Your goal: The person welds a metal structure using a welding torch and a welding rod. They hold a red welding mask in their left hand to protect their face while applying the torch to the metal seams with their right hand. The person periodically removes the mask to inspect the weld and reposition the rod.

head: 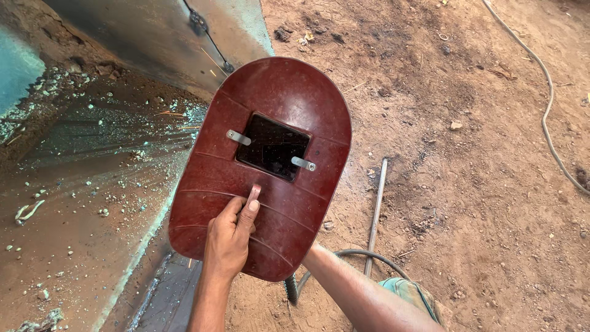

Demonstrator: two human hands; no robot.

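Dark red plastic, the welding shield (261, 166) sat gripped by its handle in your left hand (230, 237), over the metal sheet's (92, 184) edge. Your right hand was hidden behind the shield, grip unknowable. Working unseen, it risked snagging the hose (344, 255) or rod (375, 215) lying right of the shield.

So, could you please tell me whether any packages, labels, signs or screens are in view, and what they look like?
None of those are in view.
Nearest thing: a dark red welding hand shield, rounded at the top, with a dark rectangular viewing glass, held in the middle by the left hand.
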